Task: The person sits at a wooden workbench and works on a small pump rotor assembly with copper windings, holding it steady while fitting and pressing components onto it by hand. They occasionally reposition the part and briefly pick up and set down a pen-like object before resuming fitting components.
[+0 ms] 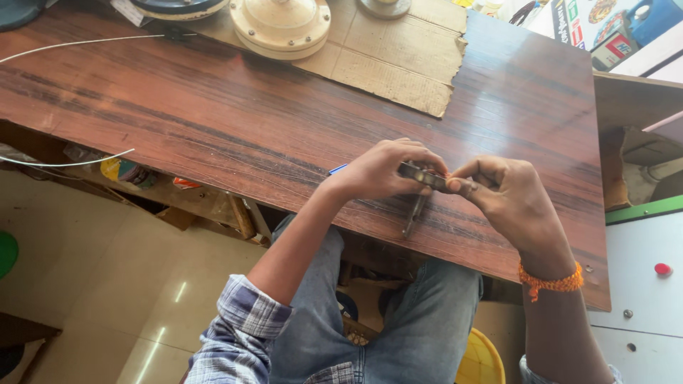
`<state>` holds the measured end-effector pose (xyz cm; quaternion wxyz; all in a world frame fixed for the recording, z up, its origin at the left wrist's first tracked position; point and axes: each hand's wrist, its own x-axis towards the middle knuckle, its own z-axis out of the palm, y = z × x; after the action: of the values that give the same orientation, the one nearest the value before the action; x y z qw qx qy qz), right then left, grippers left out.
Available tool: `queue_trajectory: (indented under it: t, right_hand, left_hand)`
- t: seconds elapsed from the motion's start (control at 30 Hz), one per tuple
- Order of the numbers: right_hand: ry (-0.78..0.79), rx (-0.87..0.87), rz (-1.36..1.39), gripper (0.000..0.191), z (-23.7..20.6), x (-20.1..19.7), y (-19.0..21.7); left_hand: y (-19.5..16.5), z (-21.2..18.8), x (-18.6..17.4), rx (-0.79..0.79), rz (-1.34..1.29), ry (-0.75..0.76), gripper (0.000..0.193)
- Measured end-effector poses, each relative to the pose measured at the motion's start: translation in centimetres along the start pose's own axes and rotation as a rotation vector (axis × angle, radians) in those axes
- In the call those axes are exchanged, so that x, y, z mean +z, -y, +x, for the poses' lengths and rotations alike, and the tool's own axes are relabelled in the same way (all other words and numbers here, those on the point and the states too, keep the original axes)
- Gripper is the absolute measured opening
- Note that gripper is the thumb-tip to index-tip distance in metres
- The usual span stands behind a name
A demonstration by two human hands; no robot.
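Your left hand (380,171) is clenched around one end of a small dark metal tool (421,175) with a shiny flat body. Your right hand (506,190) pinches the other end btwn thumb and forefinger. So both grips are closed on the same piece, held just above the near edge of the dark reddish wood-grain desk (235,114).

A thin dark metal prong (414,213) hangs down from under the left grip, tip near or touching the desk; can't tell which.

Risks as I judge them:
- Fingertips sit right at the working end, so a slip w/ force could pinch or nick them.
- The piece is close to the desk edge; if either grip loosens it prob. drops onto your lap or the floor.
- The prong could scratch the desk if you press down.
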<state>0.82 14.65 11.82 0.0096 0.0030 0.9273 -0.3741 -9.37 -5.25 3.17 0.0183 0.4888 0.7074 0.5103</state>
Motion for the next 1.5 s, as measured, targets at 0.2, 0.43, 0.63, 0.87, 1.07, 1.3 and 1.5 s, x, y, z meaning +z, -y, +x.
queue_trajectory:
  t: [0.2,0.43,0.63,0.87,1.07,1.3,1.5]
  right_hand:
    - [-0.083,-0.063,-0.021,0.011,-1.9,1.6,-1.4]
    - [-0.169,-0.156,-0.069,0.008,-3.4,5.1,-3.2]
    - [-0.249,-0.201,-0.182,0.009,-3.3,7.4,-4.8]
    - [-0.219,-0.249,-0.15,0.01,-3.9,8.2,-6.7]
    - [-0.056,-0.225,-0.107,0.016,-5.5,5.6,-5.0]
    - [-0.247,-0.238,-0.288,0.012,-4.6,3.0,-0.8]
    - [-0.281,-0.378,-0.267,0.011,0.2,2.8,0.7]
  left_hand:
    - [0.5,0.2,-0.3,0.008,-0.099,0.046,0.042]
    - [1.2,0.5,0.0,-0.044,-0.117,0.073,0.045]
    - [1.3,-0.6,0.5,0.017,-0.121,0.005,0.044]
    - [0.7,-3.8,3.9,0.429,0.622,-0.22,0.045]
    - [1.7,-5.3,3.9,0.487,0.734,-0.232,0.015]
    - [-1.1,-5.9,6.8,-0.045,0.184,-0.518,0.015]
    - [-2.6,-4.6,8.3,-0.44,-0.279,-0.679,0.011]
